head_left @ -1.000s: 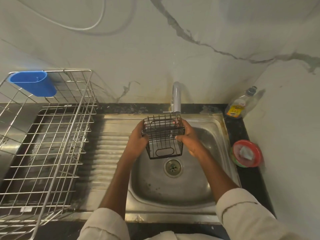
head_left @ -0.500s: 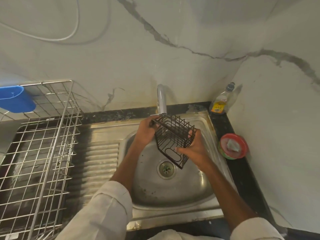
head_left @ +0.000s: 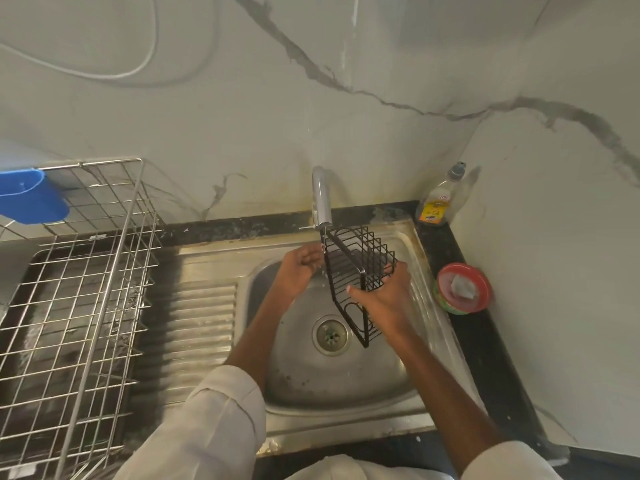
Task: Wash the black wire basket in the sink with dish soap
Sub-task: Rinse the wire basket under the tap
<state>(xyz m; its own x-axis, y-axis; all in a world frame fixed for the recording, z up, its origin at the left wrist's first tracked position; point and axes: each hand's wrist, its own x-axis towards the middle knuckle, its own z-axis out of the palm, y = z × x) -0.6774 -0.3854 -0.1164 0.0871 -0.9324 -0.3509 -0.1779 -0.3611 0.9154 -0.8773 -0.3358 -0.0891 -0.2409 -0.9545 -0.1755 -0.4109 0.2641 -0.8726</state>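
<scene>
The steel sink (head_left: 408, 393) fills the centre; a wire dish rack (head_left: 79, 306) stands at nine o'clock; the black wire basket (head_left: 356, 268), tilted, hangs over the basin beneath the tap (head_left: 320, 199); the right hand (head_left: 384, 296) grips its side, the left hand (head_left: 298, 268), fingers loosely curled, touches its nine-o'clock edge; the dish soap bottle (head_left: 438, 199) stands at one o'clock.

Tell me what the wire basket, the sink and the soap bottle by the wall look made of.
Black wire basket: thin metal wire, seemingly with a dark matte coating; no bare shine shows. Sink: stainless steel by its look, brushed grey with soft reflections and a ribbed drainboard. Dish soap bottle: clear plastic, probably, see-through with a printed yellow label and grey cap.
</scene>
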